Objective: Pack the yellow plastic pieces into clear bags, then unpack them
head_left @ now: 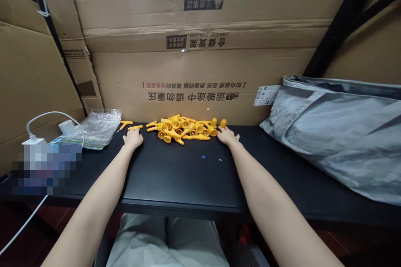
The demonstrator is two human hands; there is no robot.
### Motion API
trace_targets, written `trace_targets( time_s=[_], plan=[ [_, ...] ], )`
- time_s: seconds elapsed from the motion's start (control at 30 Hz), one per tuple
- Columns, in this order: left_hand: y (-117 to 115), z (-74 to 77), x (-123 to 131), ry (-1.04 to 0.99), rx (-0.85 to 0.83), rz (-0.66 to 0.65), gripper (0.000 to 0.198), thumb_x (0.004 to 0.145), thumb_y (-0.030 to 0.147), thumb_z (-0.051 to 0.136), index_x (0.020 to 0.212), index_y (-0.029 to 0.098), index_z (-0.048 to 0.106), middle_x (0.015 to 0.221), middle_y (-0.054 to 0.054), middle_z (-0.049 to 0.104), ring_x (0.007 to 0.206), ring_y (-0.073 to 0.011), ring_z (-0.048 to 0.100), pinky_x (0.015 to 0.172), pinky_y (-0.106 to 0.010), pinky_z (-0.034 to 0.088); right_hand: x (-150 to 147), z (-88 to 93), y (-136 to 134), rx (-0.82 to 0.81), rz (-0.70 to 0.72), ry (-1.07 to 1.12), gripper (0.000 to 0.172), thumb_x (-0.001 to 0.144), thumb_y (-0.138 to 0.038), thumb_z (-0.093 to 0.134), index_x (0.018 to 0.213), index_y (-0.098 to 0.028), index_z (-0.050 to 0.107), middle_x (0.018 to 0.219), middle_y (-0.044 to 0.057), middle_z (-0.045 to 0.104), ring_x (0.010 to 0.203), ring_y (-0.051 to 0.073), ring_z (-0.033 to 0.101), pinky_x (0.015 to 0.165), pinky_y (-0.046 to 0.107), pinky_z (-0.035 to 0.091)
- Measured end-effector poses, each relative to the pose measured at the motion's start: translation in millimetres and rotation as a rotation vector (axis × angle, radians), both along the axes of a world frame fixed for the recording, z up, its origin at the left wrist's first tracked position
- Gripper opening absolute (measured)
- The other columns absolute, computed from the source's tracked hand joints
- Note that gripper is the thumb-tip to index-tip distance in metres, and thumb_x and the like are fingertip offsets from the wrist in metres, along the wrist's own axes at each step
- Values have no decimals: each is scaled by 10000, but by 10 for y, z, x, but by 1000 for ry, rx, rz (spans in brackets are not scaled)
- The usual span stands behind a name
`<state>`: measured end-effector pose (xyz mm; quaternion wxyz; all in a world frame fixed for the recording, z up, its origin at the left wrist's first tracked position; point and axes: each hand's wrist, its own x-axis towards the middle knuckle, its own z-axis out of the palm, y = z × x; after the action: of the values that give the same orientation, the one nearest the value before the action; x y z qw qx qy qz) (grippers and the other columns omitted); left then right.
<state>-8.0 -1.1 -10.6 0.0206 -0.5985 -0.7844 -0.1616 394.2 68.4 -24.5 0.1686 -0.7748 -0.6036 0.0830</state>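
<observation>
Several yellow plastic parts, some cup-shaped and some with forked handles, lie in a pile [180, 128] at the back of the black table. My left hand [133, 138] rests left of the pile with fingers apart, close to a yellow forked piece [135, 127]. Another yellow piece [126, 123] with a metal screw-like end lies just beyond it. On the right side, my right hand [228, 135] rests on the table with fingers spread, next to an upright yellow cup [223, 123]. Neither hand holds anything that I can see.
Cardboard [188, 66] stands behind the table [181, 175]. At the left are bubble wrap [103, 127], a white charger [35, 150] with a cable, and a blurred item. A grey bag [338, 133] fills the right side. Small blue and white specks lie mid-table.
</observation>
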Motion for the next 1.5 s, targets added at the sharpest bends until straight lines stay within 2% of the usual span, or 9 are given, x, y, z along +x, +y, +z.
trace_targets(
  time_s=[0.1, 0.23, 0.37, 0.47, 0.6, 0.77, 0.93, 1.23, 1.5],
  plan=[
    [-22, 33, 10, 13, -22, -10, 430, 857, 315, 375, 1242, 232, 548, 1344, -160, 496, 1234, -324, 460, 955, -558, 383, 20, -9, 64, 9, 8, 0, 506, 923, -347, 318, 1414, -252, 396, 1524, 124, 263, 1376, 339, 266, 1046, 689, 148],
    [-44, 87, 39, 21, -73, -20, 428, 846, 419, 420, 1190, 231, 591, 1344, -163, 498, 1228, -351, 457, 957, -569, 372, 36, -31, 89, 10, 42, 10, 483, 933, -311, 294, 1402, -298, 407, 1528, 79, 266, 1380, 346, 255, 1032, 714, 142],
    [-61, 117, 76, 49, -116, 2, 402, 871, 302, 367, 1194, 195, 583, 1343, -164, 483, 1228, -319, 455, 966, -523, 385, 28, -35, 70, 3, 39, 8, 479, 943, -312, 273, 1405, -297, 399, 1537, 45, 247, 1392, 322, 240, 1060, 683, 125],
    [-61, 121, 90, 52, -143, 18, 402, 845, 183, 373, 1191, 192, 577, 1325, -153, 486, 1224, -293, 457, 973, -476, 393, 17, -17, 58, 35, 26, 10, 465, 931, -287, 306, 1373, -279, 447, 1494, 60, 348, 1353, 307, 325, 1069, 654, 162],
    [-23, 86, 63, 50, -104, 18, 408, 811, 142, 423, 1188, 178, 576, 1276, -167, 501, 1191, -288, 485, 956, -409, 415, 15, 0, 58, 64, 6, 15, 457, 903, -214, 337, 1323, -254, 511, 1425, 79, 450, 1301, 289, 403, 1071, 606, 224],
    [62, 12, -13, 30, -55, -1, 397, 805, 136, 449, 1181, 146, 575, 1279, -176, 483, 1180, -278, 504, 957, -348, 416, 37, -38, 82, 36, 46, 8, 496, 898, -193, 333, 1373, -272, 452, 1518, 45, 297, 1375, 295, 289, 1078, 650, 157],
    [172, -40, -74, -23, 4, 13, 393, 789, 125, 486, 1169, 155, 583, 1274, -177, 482, 1178, -288, 516, 955, -361, 428, 35, -53, 59, 38, 43, -8, 494, 919, -224, 309, 1397, -265, 422, 1528, 51, 271, 1382, 285, 278, 1089, 620, 181],
    [417, -52, -351, 92, 43, -25, 427, 792, 68, 412, 1183, 145, 567, 1281, -146, 477, 1166, -245, 514, 979, -318, 409, -2, -27, -41, 81, 63, -37, 471, 903, -198, 332, 1337, -252, 508, 1485, 52, 363, 1326, 290, 374, 1072, 597, 245],
    [486, -7, -595, 192, -13, -1, 448, 818, 90, 359, 1228, 130, 536, 1284, -155, 472, 1164, -239, 508, 964, -316, 411, -3, -42, -43, 104, 64, -29, 448, 889, -184, 357, 1280, -258, 563, 1452, 48, 418, 1300, 291, 409, 1058, 585, 260]
  ],
)
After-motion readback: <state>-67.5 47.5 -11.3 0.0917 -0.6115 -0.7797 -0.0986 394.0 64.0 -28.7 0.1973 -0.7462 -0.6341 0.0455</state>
